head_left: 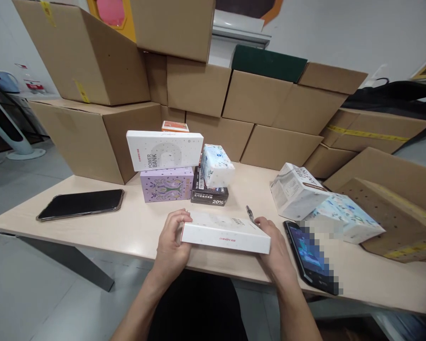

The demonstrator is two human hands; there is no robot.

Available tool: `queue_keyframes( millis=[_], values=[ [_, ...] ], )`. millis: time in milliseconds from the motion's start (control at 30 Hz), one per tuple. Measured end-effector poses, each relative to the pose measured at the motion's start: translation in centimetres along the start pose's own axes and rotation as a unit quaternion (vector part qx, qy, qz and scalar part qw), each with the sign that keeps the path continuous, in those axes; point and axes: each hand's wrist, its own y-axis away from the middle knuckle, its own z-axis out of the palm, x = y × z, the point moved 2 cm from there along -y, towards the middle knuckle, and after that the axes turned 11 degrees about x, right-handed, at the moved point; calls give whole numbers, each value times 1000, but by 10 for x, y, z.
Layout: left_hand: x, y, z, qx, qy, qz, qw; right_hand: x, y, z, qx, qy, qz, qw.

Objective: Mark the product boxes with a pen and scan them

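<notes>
Near the table's front edge, a flat white power bank box (227, 240) lies between my two hands, tilted slightly. My left hand (173, 241) grips its left end, thumb at the front and fingers behind. On the right end my right hand (275, 251) is closed, its fingers partly hidden by the box. A dark pen-like object (250, 214) pokes up by my right fingers; whether I hold it or it rests on the table, I cannot tell. Beyond stands another power bank box (165, 151) on a purple patterned box (166, 184), beside a tissue pack (218, 166) atop a black box (209, 195).
A dark phone (80, 204) lies at the left, and a lit handheld device (312, 258) at the right. Behind it sit a white carton (294, 192) and a floral tissue pack (351, 218). Stacked cardboard boxes (199, 87) wall off the back; more (408, 218) stand at right.
</notes>
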Motion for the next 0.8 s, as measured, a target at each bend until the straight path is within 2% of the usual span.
queue_keyframes(
  millis=[167, 233, 300, 333, 400, 500, 600, 667, 700, 733, 800],
  values=[
    [3, 10, -9, -67, -99, 125, 985, 20, -4, 3, 51, -84, 116, 988],
    [1, 14, -15, -83, -118, 156, 977, 23, -4, 4, 84, -158, 158, 971],
    [-1, 18, -21, -107, -135, 172, 970, 23, -4, 1, 127, -255, 203, 937],
    [-2, 19, -24, -118, -142, 177, 967, 23, -3, -1, 147, -316, 229, 909],
    [0, 21, -28, -124, -146, 189, 963, 21, -3, -6, 170, -454, 277, 830],
    [12, 22, -28, -88, -130, 218, 963, 17, -7, -14, 151, -608, 329, 707],
    [32, 23, -16, -93, -133, 259, 952, 13, -12, -18, 94, -674, 361, 637],
    [45, 25, -3, -120, -154, 278, 940, 7, -14, -18, 60, -699, 364, 613],
    [49, 26, 5, -132, -167, 284, 935, 3, -15, -17, 49, -705, 359, 610],
    [53, 26, 12, -144, -186, 286, 929, -1, -15, -16, 46, -706, 349, 615],
    [56, 28, 27, -161, -224, 294, 915, -9, -16, -14, 54, -695, 314, 644]
  ],
)
